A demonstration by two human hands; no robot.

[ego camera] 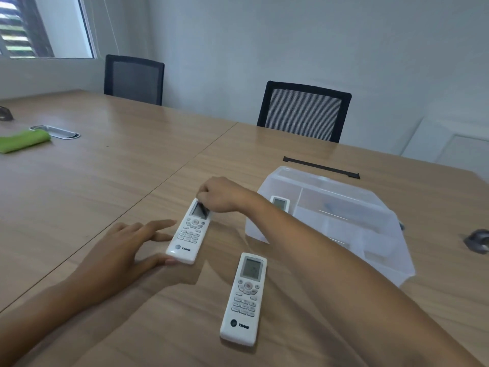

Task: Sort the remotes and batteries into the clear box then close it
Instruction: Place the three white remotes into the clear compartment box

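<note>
One remote (280, 203) sits in the clear box (344, 186), right of centre; two remain. Your right hand (222, 196) pinches the upper remote (189, 231); your left hand (119, 250), fingers spread, steadies it. Lower remote (243, 298) untouched.

The wooden table (111, 165) carries two white remotes (189, 231) (243, 298), a clear box (330, 223), a black strip (321, 167) and a green cloth (23, 140).

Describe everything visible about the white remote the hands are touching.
The white remote is a slim plastic handset with a small grey screen, rows of pale buttons and a Trane logo near its lower end. It lies face up and angled on the wooden table, left of the clear box. The right hand pinches its top; the left hand steadies its lower edge.
</note>
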